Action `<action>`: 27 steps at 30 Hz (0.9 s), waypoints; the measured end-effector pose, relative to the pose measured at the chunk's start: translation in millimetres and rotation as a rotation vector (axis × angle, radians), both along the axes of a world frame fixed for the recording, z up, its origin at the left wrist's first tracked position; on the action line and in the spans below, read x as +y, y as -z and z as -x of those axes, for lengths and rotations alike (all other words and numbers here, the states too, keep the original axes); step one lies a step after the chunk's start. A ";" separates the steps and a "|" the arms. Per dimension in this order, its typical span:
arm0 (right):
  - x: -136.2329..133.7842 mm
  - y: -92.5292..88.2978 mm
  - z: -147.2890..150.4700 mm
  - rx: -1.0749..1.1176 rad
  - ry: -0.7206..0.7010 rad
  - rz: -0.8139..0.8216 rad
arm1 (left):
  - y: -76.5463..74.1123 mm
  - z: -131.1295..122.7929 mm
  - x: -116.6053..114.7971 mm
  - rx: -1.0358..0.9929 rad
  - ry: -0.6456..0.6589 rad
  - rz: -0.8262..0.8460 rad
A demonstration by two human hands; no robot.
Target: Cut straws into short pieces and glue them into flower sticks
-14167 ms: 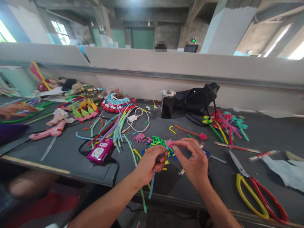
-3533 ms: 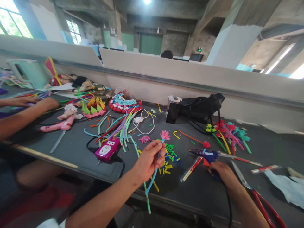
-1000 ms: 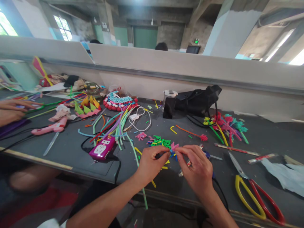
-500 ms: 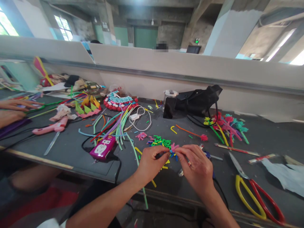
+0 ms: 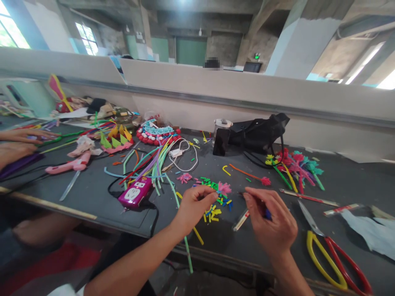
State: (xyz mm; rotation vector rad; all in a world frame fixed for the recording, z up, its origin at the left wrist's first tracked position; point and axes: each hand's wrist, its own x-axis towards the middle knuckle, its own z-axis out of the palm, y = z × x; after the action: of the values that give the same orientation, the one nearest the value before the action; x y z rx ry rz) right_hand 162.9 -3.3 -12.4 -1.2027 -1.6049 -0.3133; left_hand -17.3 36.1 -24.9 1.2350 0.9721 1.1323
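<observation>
My left hand [image 5: 196, 205] is closed in a pinch at the base of a pink pipe-cleaner flower [image 5: 224, 188]. Below it lies a loose pile of short cut pipe-cleaner pieces [image 5: 214, 213] in green, yellow and blue. To the right, my right hand [image 5: 273, 218] has its thumb and forefinger together on something with a thin dark tip. A bit of blue shows inside its curled fingers, but I cannot make out what it is. A second pink flower [image 5: 184, 178] rests left of the pile. A pink-headed orange stem [image 5: 249, 174] lies beyond my right hand.
Large scissors [image 5: 327, 238] with yellow and red handles lie at right. Behind them is a bunch of pipe-cleaner flowers [image 5: 296, 162]. A purple power socket [image 5: 135, 192], pipe-cleaner stems [image 5: 157, 158] and a pink glue gun [image 5: 72, 163] sit leftward. Another person's hands [image 5: 18, 148] work at far left.
My hands have drawn apart. The right moved right and down, off the pink flower, with its fingers now on a dark-tipped thing. The flower stays in my left hand.
</observation>
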 end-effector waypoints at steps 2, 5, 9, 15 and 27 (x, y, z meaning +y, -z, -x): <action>1.6 2.0 -1.4 0.030 0.017 0.009 | -6.0 3.4 0.4 -0.075 0.008 0.051; 8.3 10.1 -1.3 0.051 -0.014 0.056 | -11.2 9.0 1.2 -0.193 0.043 0.121; 19.8 28.9 2.5 0.068 -0.094 0.152 | -12.7 16.5 1.9 -0.297 0.095 0.200; 37.2 50.9 17.5 0.106 -0.187 0.445 | -16.3 33.4 2.8 -0.328 0.076 0.261; 103.9 30.1 92.0 -0.255 -0.139 0.758 | -17.5 95.7 15.9 -0.348 -0.285 0.137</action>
State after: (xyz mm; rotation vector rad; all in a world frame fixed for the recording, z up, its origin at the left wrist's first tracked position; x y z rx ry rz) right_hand 70.9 100.7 -42.5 -1.6430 -2.1097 0.2771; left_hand -113.0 51.9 -7.4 0.7712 0.9573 1.4224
